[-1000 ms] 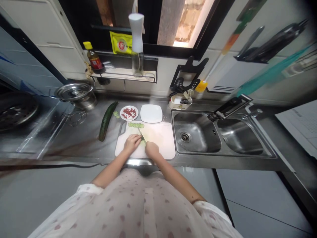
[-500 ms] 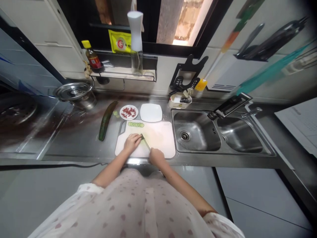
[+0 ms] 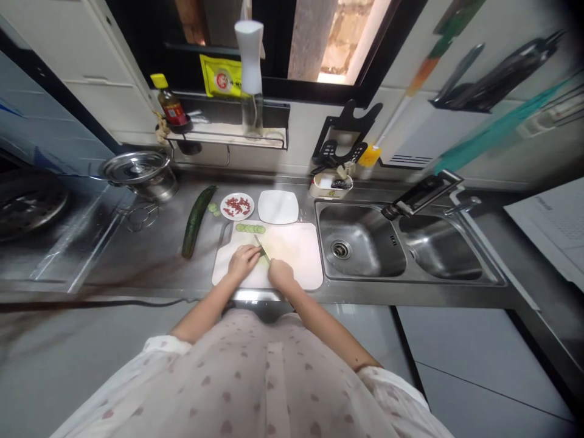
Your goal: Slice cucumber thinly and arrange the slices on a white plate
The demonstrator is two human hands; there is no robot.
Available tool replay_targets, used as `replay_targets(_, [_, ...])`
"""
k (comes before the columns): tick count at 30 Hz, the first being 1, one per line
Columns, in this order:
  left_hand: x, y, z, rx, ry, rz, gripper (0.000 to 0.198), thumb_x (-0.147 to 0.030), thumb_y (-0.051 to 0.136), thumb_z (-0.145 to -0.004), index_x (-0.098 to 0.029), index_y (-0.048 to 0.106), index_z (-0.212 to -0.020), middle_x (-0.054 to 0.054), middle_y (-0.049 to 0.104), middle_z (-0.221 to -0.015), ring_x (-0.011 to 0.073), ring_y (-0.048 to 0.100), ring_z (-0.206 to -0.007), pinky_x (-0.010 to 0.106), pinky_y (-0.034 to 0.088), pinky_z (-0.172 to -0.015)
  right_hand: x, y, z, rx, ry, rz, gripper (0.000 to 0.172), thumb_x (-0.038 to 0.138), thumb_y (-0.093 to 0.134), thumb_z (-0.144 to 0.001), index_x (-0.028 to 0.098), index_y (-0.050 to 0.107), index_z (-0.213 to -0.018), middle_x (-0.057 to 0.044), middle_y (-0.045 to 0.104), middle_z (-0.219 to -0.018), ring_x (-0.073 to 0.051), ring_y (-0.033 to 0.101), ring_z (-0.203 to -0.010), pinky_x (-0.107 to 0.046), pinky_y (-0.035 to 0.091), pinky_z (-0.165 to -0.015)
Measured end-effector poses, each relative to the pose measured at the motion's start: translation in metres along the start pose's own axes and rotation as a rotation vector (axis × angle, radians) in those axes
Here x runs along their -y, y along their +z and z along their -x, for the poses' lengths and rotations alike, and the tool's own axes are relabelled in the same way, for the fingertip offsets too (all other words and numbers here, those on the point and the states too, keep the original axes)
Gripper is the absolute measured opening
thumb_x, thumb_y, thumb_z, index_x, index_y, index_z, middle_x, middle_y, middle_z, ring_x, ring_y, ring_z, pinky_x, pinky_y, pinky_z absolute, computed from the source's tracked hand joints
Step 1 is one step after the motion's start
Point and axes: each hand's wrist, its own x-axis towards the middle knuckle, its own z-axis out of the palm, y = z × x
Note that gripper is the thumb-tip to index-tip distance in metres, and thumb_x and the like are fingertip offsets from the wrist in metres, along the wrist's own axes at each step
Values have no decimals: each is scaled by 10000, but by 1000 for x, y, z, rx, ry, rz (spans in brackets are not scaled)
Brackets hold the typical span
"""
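Observation:
My right hand (image 3: 280, 275) grips the handle of a kitchen knife (image 3: 261, 247), whose blade points up and to the left over the white cutting board (image 3: 301, 255). Beside the blade, the fingers of my left hand (image 3: 244, 261) are bent and pressed together on a small piece of cucumber, mostly hidden beneath them. A row of overlapping cucumber slices (image 3: 250, 229) lies along the board's upper left part. Left of the board rests a whole cucumber (image 3: 198, 222), with a few loose cut pieces (image 3: 213, 209) close by on the counter.
Behind the board stand a plate of chopped red bits (image 3: 236, 207) and a white square plate (image 3: 278, 207). A double sink (image 3: 365, 243) is to the right. At the back left sits a lidded steel pot (image 3: 139, 173). A wall rack (image 3: 228, 137) holds bottles.
My right hand has moved slightly left and up, and the knife's tip now reaches farther up the board. The left hand stays about where it was.

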Motion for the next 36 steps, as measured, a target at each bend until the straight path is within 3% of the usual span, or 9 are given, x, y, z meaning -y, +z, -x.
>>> replay_targets(11, [1, 0, 1, 9, 4, -17, 251, -292, 508, -904, -215, 683, -1066, 73, 672, -998, 192, 585, -932, 351, 490, -855, -10, 1, 21, 75, 30, 15, 272, 124, 431, -878, 141, 617, -1075, -151, 669, -1042, -207, 636, -988, -260, 463, -765])
replay_targets(27, [-2, -2, 0, 37, -33, -6, 243, -296, 522, -898, -229, 683, -1068, 66, 675, -1009, 195, 596, -959, 352, 484, -876, -33, 24, 48, 41, 1, 61, 253, 99, 434, -865, 139, 609, -1042, -139, 678, -961, -207, 643, -954, -254, 450, -732])
replay_targets(36, [-2, -3, -1, 41, -51, -17, 235, -307, 529, -894, -231, 688, -1049, 61, 676, -995, 196, 596, -938, 341, 485, -854, -37, 18, 64, 100, 39, 48, 257, 127, 464, -845, 137, 611, -1055, -145, 676, -996, -225, 646, -946, -272, 450, -702])
